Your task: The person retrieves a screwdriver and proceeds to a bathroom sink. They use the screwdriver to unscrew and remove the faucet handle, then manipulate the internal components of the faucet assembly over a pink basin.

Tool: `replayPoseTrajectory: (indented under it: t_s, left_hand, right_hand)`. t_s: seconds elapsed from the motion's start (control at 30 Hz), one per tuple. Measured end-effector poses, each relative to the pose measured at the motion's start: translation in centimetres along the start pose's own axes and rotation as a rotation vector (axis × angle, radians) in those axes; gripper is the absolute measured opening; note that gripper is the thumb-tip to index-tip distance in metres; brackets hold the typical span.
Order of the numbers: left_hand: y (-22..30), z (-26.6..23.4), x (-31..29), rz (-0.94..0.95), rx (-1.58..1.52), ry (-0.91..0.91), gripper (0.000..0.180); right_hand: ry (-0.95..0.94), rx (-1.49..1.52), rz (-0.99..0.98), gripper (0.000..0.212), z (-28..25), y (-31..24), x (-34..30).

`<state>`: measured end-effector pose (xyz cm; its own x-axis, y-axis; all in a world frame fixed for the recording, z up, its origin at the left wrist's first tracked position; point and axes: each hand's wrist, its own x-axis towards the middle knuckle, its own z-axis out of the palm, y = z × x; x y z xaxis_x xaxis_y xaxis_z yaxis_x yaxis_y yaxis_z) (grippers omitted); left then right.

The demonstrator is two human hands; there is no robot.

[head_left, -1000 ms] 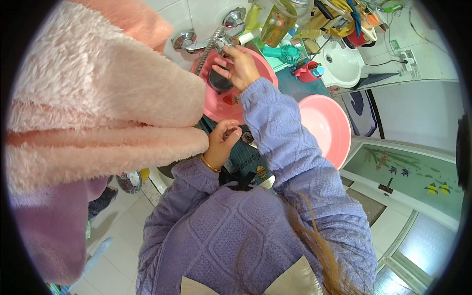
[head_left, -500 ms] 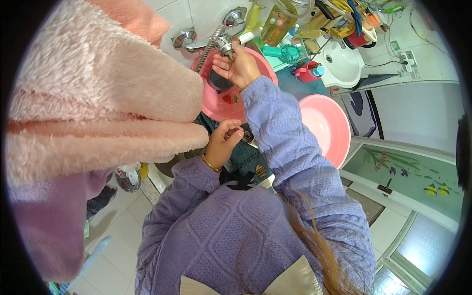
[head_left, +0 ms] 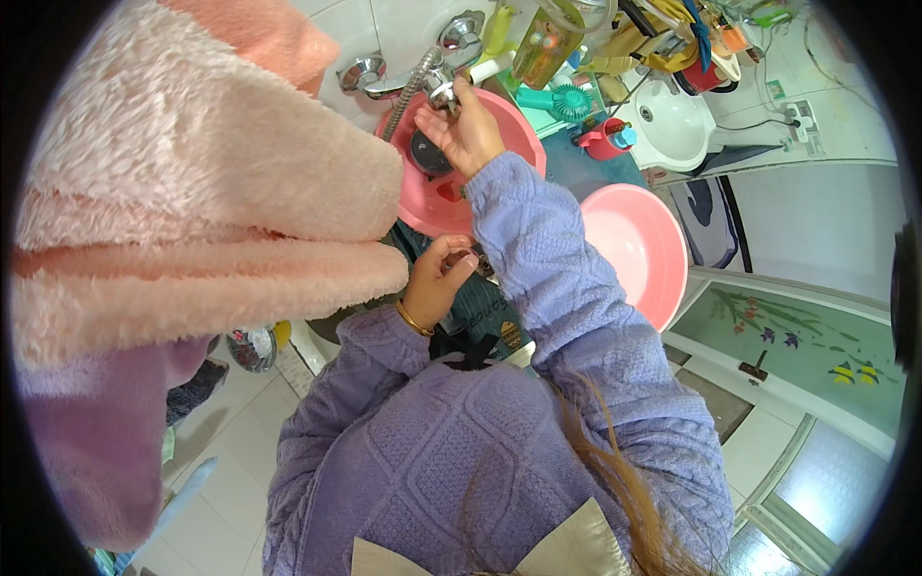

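Observation:
My right hand (head_left: 465, 137) is under the chrome faucet (head_left: 439, 94), palm turned up. Its fingers are spread apart and hold nothing; the thumb points up beside the faucet. Below it is a pink basin (head_left: 523, 125) with a red strawberry print and a dark round thing (head_left: 429, 154) inside. My left hand (head_left: 437, 281), with a gold bangle (head_left: 413, 318) on the wrist, hovers just nearer than the basin's near rim. Its fingers are loosely curled, the thumb apart, and nothing shows between them.
Pink and purple fluffy cloths (head_left: 221, 163) hang close on the left. A second pink basin (head_left: 663, 250) stands to the right. Beyond are a pink mug (head_left: 605, 141), a green brush (head_left: 569, 103) and a white sink (head_left: 672, 120). A metal hose (head_left: 408, 91) runs beside the faucet.
My right hand has shifted very slightly left, still under the faucet. My left hand stays almost where it was, and the basin looks unmoved.

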<state>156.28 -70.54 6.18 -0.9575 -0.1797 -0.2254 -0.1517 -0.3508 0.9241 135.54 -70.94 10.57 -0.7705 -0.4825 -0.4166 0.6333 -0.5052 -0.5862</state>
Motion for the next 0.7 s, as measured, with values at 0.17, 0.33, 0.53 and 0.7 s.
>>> replayPoseTrajectory:
  t_s: [0.17, 0.33, 0.53, 0.7]
  left_hand:
    - [0.0, 0.1, 0.0, 0.006, -0.022, -0.005, 0.023]
    - [0.1, 0.4, 0.0, -0.043, -0.015, 0.000, 0.022]
    - [0.5, 0.7, 0.1, -0.062, 0.010, 0.003, 0.021]
    - [0.3, 0.4, 0.1, -0.051, 0.010, 0.007, 0.021]
  right_hand:
    - [0.000, 0.122, -0.014, 0.026, -1.6, 0.6, -0.6]
    - [0.116, 0.257, 0.028, 0.022, -2.8, 0.7, -1.6]
    - [0.138, -0.327, -0.179, 0.025, -3.8, -1.3, -0.7]
    - [0.084, -0.741, -0.334, 0.021, -1.8, -2.1, -0.4]
